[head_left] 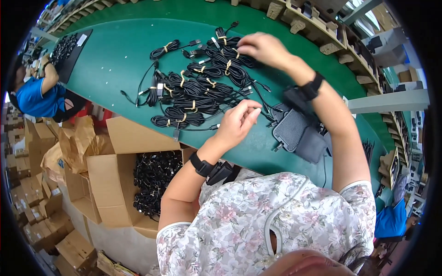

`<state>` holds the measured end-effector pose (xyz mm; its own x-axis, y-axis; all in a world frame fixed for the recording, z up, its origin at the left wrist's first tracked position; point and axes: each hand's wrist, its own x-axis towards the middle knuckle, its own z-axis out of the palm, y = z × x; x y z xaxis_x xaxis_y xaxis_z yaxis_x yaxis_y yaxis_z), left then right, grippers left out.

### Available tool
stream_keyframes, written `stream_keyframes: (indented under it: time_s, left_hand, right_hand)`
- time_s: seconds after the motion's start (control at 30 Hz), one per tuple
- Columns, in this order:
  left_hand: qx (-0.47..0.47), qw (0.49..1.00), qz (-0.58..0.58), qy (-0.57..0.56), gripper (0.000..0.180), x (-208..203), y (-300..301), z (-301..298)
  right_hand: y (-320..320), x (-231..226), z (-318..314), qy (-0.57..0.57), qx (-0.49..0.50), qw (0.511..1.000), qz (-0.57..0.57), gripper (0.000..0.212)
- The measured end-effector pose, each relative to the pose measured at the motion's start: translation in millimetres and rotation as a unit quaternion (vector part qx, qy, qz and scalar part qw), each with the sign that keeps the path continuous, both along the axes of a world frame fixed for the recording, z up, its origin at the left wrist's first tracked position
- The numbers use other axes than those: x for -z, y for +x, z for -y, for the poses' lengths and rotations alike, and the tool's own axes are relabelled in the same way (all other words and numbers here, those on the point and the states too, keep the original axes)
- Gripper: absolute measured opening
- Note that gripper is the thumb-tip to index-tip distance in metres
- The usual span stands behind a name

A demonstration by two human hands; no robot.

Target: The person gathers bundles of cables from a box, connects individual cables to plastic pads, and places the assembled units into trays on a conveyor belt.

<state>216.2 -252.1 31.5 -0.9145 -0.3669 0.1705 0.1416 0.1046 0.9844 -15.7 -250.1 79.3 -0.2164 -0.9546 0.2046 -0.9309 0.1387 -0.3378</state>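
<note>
Bundles of black cable [193, 105], each tied with a pale band, lie heaped on the green table. Over the far right end of the heap, my right hand [266, 49] is closed, its fingertips on a tied cable bundle [246, 60]. Nearer to me, my left hand [235, 123] hovers at the heap's near right edge with fingers curled and thumb pressed in. Whatever it may hold is too small to make out. Loose cable plugs [214, 127] stick out beside it.
Dark mesh-faced devices [291, 130] lie on the table by my right forearm. An open cardboard box [110, 188] full of black cables stands below the near edge. A co-worker in blue [41, 94] sits at the far left. Shelving with brown trays [313, 27] runs behind.
</note>
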Motion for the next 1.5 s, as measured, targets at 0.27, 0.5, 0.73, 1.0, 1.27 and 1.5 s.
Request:
stream_keyframes:
  time_s: [0.27,0.5,0.73,1.0,1.27,1.5]
  left_hand:
    - [-0.007,0.999,-0.036,-0.038,0.017,23.0,-15.3,7.4]
    - [0.018,0.999,-0.006,0.027,0.019,16.7,-26.6,-0.1]
    - [-0.105,0.99,-0.091,-0.015,0.022,-5.7,-48.2,-6.7]
    - [-0.275,0.899,-0.253,-0.229,0.026,-21.5,-89.7,-31.2]
    - [0.236,0.946,0.026,0.221,0.018,-8.6,-58.0,-14.8]
    - [0.2,0.919,0.021,0.341,0.023,-16.0,-59.7,-26.0]
  right_hand:
    - [7.9,-1.4,0.5,0.022,0.019,0.995,0.097,0.037]
    - [4.7,-29.6,-33.3,-0.065,0.062,0.921,0.379,0.027]
    - [0.0,-53.0,-64.0,-0.225,0.108,0.791,0.559,0.024]
    - [24.4,-46.7,-99.5,-0.206,-0.067,0.708,0.672,0.028]
    - [71.4,-58.9,-150.0,-0.147,0.002,0.961,0.234,0.031]
    - [67.3,-47.2,-167.4,-0.009,-0.006,0.992,-0.124,0.041]
